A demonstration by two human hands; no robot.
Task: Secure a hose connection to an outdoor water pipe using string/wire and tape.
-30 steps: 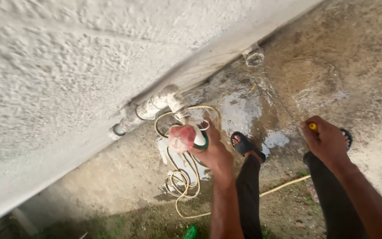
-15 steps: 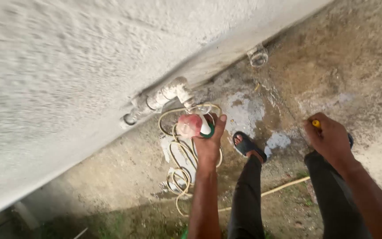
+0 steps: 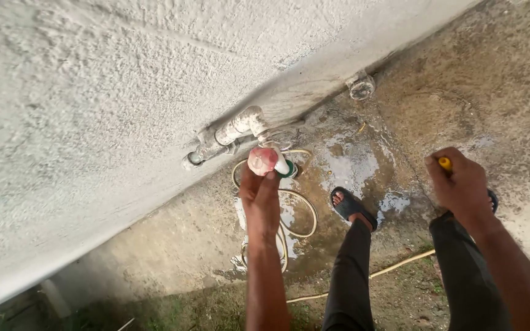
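Observation:
A white plastic tap [image 3: 269, 160] with a red handle and a green collar hangs from a grey pipe elbow [image 3: 234, 132] that comes out of the rough plastered wall [image 3: 111, 92]. My left hand [image 3: 260, 195] reaches up from below, its fingertips touching the underside of the red handle. Off to the right, my right hand [image 3: 459, 184] is closed around a yellow-tipped hose end [image 3: 445, 163]. A pale yellow hose [image 3: 299, 214] lies coiled on the wet concrete under the tap.
My legs in dark trousers and black sandals [image 3: 352, 207] stand on wet, stained concrete [image 3: 351, 162]. A clear glass jar [image 3: 361, 86] sits at the foot of the wall. The hose trails across grass [image 3: 394, 266] at the bottom.
My left hand has slid from gripping around the tap body to below it, fingers now under the red handle. The view shifted slightly; my right hand kept its hold.

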